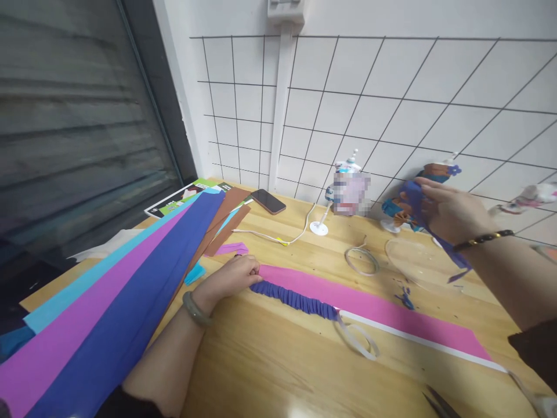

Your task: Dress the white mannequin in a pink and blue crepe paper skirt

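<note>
**Holding on With Both Hands**

Pinching the left end of the pink strip (369, 301), my left hand (235, 276) has its fingers curled in tight and rests on the wooden table (256, 360). It touches the end of the blue frill (296, 299) too. My right hand (452, 212) is up off the table, closed around a loose blue strip (411, 197), with a tail of it hanging under my wrist.

The pink strip lies flat and slants off to my right. The blue frill, all wrinkly, runs along the left part of its near edge. White tape (418, 332) runs along the rest, and a pale curl (361, 343) loops out where the frill stops.

Past the pink strip are a clear ring (362, 261) and some blue scraps (407, 298). Dark pointed blades (438, 403) poke in at the bottom. Long sheets of paper (126, 284) spread out on my left, in light blue, purple, dark blue and brown. A phone (268, 201) lies near the wall (348, 110), which has black lines making squares.
</note>
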Action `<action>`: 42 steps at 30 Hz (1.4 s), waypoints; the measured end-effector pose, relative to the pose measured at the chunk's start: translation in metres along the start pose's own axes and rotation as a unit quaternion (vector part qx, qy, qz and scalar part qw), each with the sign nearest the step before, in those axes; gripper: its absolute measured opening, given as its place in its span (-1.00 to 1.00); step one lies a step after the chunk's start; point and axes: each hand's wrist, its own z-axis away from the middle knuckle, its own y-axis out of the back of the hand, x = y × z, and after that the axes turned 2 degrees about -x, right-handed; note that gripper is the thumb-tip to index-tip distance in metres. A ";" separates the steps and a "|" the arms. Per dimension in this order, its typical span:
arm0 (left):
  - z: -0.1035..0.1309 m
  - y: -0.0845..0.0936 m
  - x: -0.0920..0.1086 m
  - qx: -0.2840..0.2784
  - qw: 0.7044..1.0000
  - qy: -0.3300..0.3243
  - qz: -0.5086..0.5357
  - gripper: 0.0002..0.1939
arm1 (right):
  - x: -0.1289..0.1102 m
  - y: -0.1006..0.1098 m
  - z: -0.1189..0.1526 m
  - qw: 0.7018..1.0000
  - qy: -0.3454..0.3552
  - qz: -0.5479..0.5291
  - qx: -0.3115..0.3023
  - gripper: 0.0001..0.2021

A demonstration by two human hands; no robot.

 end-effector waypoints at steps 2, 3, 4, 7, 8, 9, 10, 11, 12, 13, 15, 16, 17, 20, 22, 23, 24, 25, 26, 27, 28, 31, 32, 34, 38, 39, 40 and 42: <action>0.000 0.000 -0.001 0.001 1.000 0.001 0.001 -0.81 | 0.008 -0.004 -0.001 0.999 -0.039 -0.018 -0.011 -0.83; 0.000 0.000 -0.001 0.002 1.000 0.002 0.002 -0.81 | 0.013 -0.007 -0.001 0.998 -0.055 -0.024 -0.018 -0.82; -0.001 0.000 -0.001 0.003 1.000 0.003 0.002 -0.81 | 0.017 -0.010 0.000 0.997 -0.068 -0.025 -0.026 -0.82; -0.002 -0.001 0.000 0.004 1.000 0.004 0.006 -0.81 | 0.031 -0.024 0.005 0.992 -0.103 -0.013 -0.071 -0.81; -0.003 -0.001 -0.001 0.004 1.000 0.004 0.006 -0.80 | 0.036 -0.029 0.009 0.989 -0.116 -0.007 -0.092 -0.81; -0.004 -0.001 -0.001 0.005 1.000 0.005 0.007 -0.79 | 0.041 -0.034 0.012 0.985 -0.128 -0.001 -0.114 -0.81; -0.004 -0.001 -0.001 0.005 1.000 0.006 0.007 -0.78 | 0.045 -0.039 0.015 0.981 -0.140 0.004 -0.136 -0.80; -0.004 -0.001 -0.001 0.005 1.000 0.006 0.008 -0.78 | 0.049 -0.044 0.018 0.976 -0.151 0.008 -0.156 -0.79; -0.004 -0.001 -0.001 0.005 1.000 0.006 0.010 -0.77 | 0.052 -0.047 0.020 0.972 -0.159 0.009 -0.173 -0.78; -0.004 -0.001 -0.001 0.005 1.000 0.005 0.012 -0.78 | 0.054 -0.050 0.021 0.969 -0.165 0.007 -0.185 -0.78; -0.002 0.001 0.001 0.003 1.000 0.003 0.017 -0.79 | 0.056 -0.052 0.020 0.965 -0.170 -0.007 -0.200 -0.76; -0.002 0.002 0.002 0.002 1.000 0.002 0.021 -0.79 | 0.056 -0.051 0.017 0.965 -0.167 -0.017 -0.201 -0.75; -0.001 0.003 0.002 0.000 1.000 0.000 0.025 -0.80 | 0.057 -0.050 0.014 0.966 -0.163 -0.028 -0.197 -0.75; 0.001 0.006 0.004 -0.010 0.999 -0.003 0.044 -0.80 | 0.060 -0.043 0.004 0.973 -0.149 -0.044 -0.171 -0.77; 0.001 0.007 0.004 -0.016 0.998 -0.001 0.060 -0.80 | 0.066 -0.036 -0.002 0.976 -0.150 -0.033 -0.153 -0.79; 0.001 0.008 0.004 -0.018 0.997 0.001 0.069 -0.81 | 0.070 -0.032 -0.004 0.977 -0.155 -0.021 -0.146 -0.80; 0.002 0.008 0.004 -0.021 0.997 0.003 0.079 -0.82 | 0.074 -0.029 -0.005 0.977 -0.161 -0.007 -0.140 -0.82; 0.002 0.008 0.004 -0.025 0.996 0.007 0.090 -0.84 | 0.079 -0.025 -0.006 0.976 -0.169 0.010 -0.135 -0.83; 0.002 0.008 0.004 -0.029 0.995 0.010 0.099 -0.85 | 0.083 -0.021 -0.007 0.975 -0.177 0.027 -0.132 -0.84; 0.003 0.009 0.005 -0.032 0.993 0.015 0.108 -0.86 | 0.087 -0.018 -0.007 0.973 -0.185 0.046 -0.130 -0.83; 0.004 0.009 0.006 -0.033 0.992 0.019 0.122 -0.85 | 0.092 -0.014 -0.008 0.971 -0.192 0.066 -0.128 -0.80; 0.005 0.010 0.011 -0.035 0.980 0.024 0.193 -0.85 | 0.102 -0.005 -0.007 0.962 -0.210 0.125 -0.120 -0.76; 0.006 0.010 0.013 -0.039 0.973 0.024 0.225 -0.85 | 0.104 -0.002 -0.006 0.959 -0.216 0.142 -0.118 -0.76; 0.006 0.010 0.015 -0.051 0.959 0.021 0.278 -0.85 | 0.107 0.002 -0.003 0.954 -0.222 0.167 -0.115 -0.78; 0.006 0.009 0.016 -0.070 0.944 0.012 0.321 -0.84 | 0.101 0.009 0.009 0.956 -0.202 0.172 -0.122 -0.89; 0.006 0.008 0.016 -0.070 0.946 0.005 0.317 -0.85 | 0.098 0.010 0.012 0.959 -0.190 0.171 -0.123 -0.92; 0.006 0.008 0.016 -0.066 0.949 0.000 0.307 -0.84 | 0.093 0.009 0.015 0.962 -0.174 0.171 -0.124 -0.92; 0.006 0.008 0.015 -0.054 0.959 -0.004 0.277 -0.79 | 0.081 0.004 0.022 0.967 -0.130 0.177 -0.126 -0.92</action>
